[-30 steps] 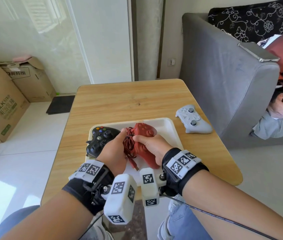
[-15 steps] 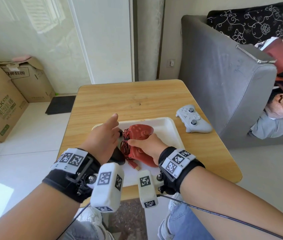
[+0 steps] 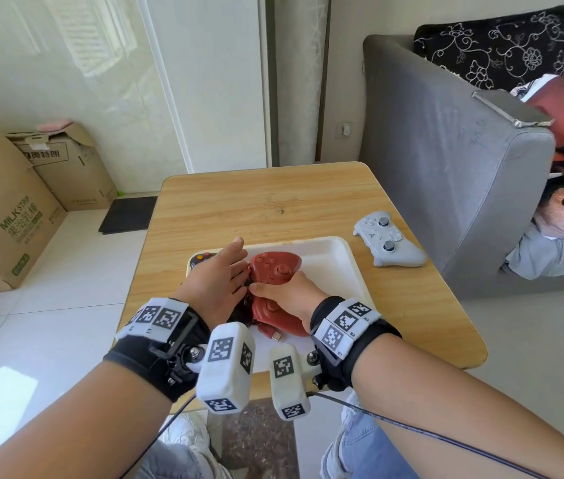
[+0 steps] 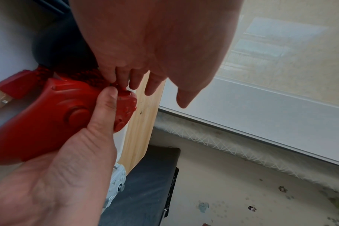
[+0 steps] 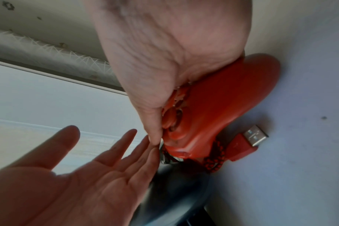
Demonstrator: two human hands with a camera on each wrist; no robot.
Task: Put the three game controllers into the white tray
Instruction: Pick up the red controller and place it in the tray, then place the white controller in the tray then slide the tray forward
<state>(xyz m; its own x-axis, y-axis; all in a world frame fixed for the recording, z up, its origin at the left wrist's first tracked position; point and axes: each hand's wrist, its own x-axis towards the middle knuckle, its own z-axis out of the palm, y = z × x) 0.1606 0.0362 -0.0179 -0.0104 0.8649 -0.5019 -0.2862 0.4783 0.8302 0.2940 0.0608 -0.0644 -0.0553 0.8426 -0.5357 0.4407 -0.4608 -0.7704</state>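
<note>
Right now the right hand [image 3: 285, 299] grips the red pad [image 3: 275, 271], thumb over its face and fingers curled round the near grip, holding it low over the white tray [image 3: 335, 261]; whether the pad already rests on the tray floor I cannot tell. Its braided red cable [image 5: 213, 162] is bunched beside it, USB plug [image 5: 250, 139] lying on the tray. Left hand [image 3: 218, 281] is flat and spread, fingers straight, holding nothing, hovering over the black pad [image 3: 201, 259], which sits in the tray's left part, mostly hidden under that hand. Its fingertips [image 5: 145, 142] are right beside the right thumb and the cable bundle; contact unclear. White pad [image 3: 387, 238] lies on the table [image 3: 273, 198], just right of the tray, untouched. Judging by this: two in or nearly in, one left. Handling: pads look like rigid plastic shells, light, smooth, a bit slippery; best hold is round one grip horn or across the body, thumb on top, clear of the sticks. Red one's cable is soft and floppy, could snag or hang over the rim, so tuck it in. White pad has no visible cable, simple one-hand pick by its near horn. Room in the tray's right part looks adequate.
</note>
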